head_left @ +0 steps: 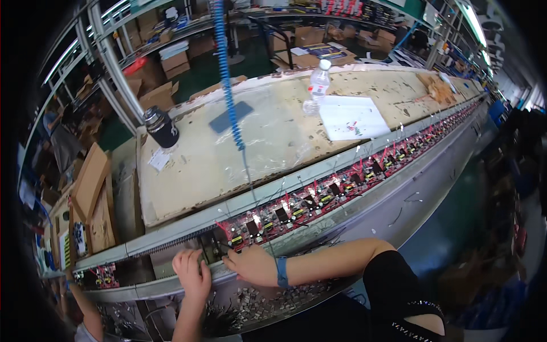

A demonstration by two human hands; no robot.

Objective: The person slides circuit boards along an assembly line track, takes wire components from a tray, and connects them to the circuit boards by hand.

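Note:
A row of circuit boards [296, 212] with red wires and black and yellow parts runs along a metal conveyor rail, from its middle up to the far right. At the row's near left end, my left hand [192, 272] has its fingers bent in over the rail, beside a small dark piece [214, 246]. Across from it, my right hand [253, 265] reaches in from the right, fingers drawn together at the other side of that piece. What the fingertips grip is hidden. A blue band [282, 272] circles my right wrist, with a thin cable running up from it.
A blue coiled cord [225, 74] hangs over the worktable [182, 188]. On the table are a dark flask [161, 128], a plastic bottle [321, 80] and a white sheet [364, 108]. Clipped metal bits [256, 305] lie below the rail. Another person's arm [85, 305] reaches in at left.

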